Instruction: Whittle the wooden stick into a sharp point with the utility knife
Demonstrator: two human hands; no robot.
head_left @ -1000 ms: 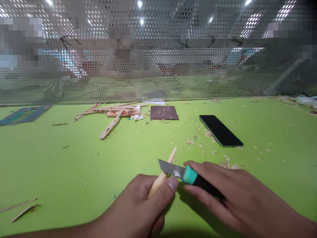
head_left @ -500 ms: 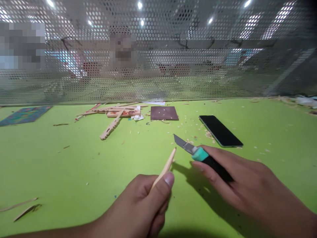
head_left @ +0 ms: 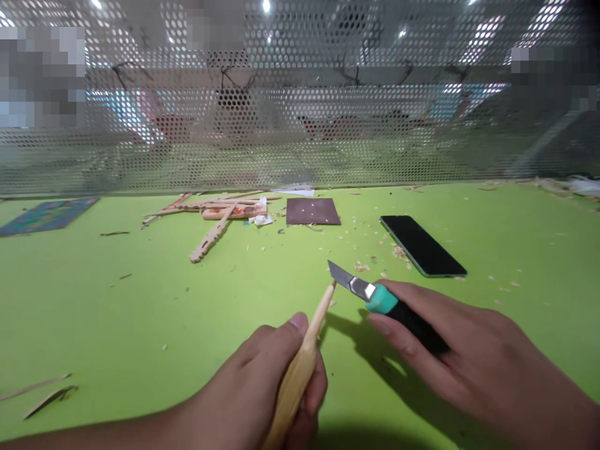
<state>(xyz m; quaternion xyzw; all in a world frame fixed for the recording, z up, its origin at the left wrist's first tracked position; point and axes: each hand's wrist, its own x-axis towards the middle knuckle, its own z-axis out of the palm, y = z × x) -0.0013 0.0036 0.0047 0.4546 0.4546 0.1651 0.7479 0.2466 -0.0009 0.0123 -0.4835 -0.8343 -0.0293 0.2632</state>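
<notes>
My left hand is closed around a pale carved wooden stick, its thumb along the side. The stick's thin, tapered end points up and away from me, with a small dark tip. My right hand grips a utility knife with a black and teal handle. Its bare steel blade reaches left, and the edge lies at or just above the stick's tip; whether they touch I cannot tell. The lower end of the stick runs out of view at the bottom.
A black phone lies right of centre, with wood shavings beside it. Farther back are a brown sheet and a pile of carved wooden sticks. A patterned mat is at left. A perforated metal screen bounds the table's back.
My left hand has shifted its grip down the stick, so more of its wider body shows. The knife blade has come down slightly, closer to the stick's tip.
</notes>
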